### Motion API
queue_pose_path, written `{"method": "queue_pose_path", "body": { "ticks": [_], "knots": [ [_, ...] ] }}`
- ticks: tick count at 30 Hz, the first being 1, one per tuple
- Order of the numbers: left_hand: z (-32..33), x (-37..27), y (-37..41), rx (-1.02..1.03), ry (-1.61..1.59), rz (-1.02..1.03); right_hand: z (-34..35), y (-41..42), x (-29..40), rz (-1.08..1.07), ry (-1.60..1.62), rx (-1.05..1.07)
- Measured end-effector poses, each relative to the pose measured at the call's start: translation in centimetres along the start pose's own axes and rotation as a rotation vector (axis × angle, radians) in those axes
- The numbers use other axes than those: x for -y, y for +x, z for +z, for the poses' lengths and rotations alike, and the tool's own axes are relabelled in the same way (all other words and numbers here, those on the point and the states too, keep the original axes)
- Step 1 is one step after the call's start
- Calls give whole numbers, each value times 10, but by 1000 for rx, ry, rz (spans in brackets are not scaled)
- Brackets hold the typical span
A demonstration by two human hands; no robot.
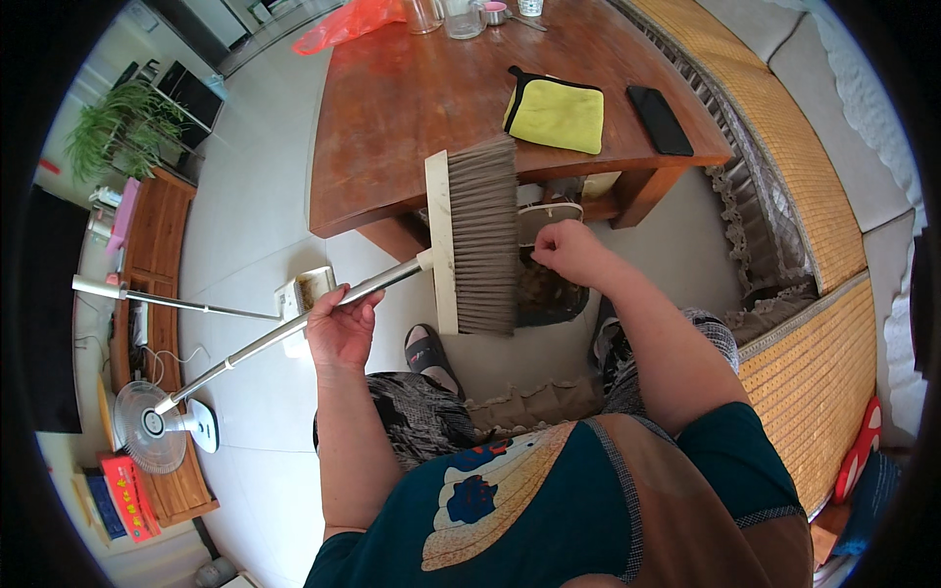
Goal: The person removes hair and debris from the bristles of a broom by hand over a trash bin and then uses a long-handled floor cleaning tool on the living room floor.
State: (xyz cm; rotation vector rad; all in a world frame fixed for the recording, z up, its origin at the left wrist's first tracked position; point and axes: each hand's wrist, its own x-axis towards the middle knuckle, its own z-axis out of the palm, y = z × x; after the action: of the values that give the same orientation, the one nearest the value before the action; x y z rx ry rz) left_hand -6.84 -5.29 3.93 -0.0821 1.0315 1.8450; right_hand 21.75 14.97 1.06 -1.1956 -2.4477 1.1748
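Observation:
My left hand grips the metal handle of a broom close below its head. The broom is held up off the floor, its grey bristles turned to the right and its handle slanting down to the left. My right hand hovers just right of the bristles, thumb and fingertips pinched together. Whether something small is between them cannot be made out. Beneath it is a dark waste bin with litter inside, partly hidden by the bristles. A white long-handled dustpan stands on the floor beyond my left hand.
A wooden table ahead bears a yellow cloth, a black phone, glass mugs and a red plastic bag. Sofa seats with woven mats lie right. An electric fan and a wooden cabinet are left.

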Motion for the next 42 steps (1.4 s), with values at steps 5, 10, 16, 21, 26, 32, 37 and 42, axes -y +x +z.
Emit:
{"method": "queue_pose_path", "body": {
  "ticks": [5,10,16,21,26,32,37,42],
  "knots": [
    [-1,-1,0,7,16,13,-3,-8,3,-21,-127,103],
    [2,0,-1,-17,26,33,-14,-9,19,175,418,193],
    [3,0,-1,-35,24,42,-9,-15,41,176,555,237],
    [3,-1,-2,-1,16,22,1,-10,28,109,424,336],
    [0,-1,0,0,-6,37,-4,-5,12,47,147,150],
    [0,-1,0,-23,-10,59,-7,-9,19,65,354,73],
    [-2,0,3,7,-4,47,-9,-10,40,163,661,85],
    [3,2,0,7,12,30,6,-10,38,107,556,58]
  ]
}}
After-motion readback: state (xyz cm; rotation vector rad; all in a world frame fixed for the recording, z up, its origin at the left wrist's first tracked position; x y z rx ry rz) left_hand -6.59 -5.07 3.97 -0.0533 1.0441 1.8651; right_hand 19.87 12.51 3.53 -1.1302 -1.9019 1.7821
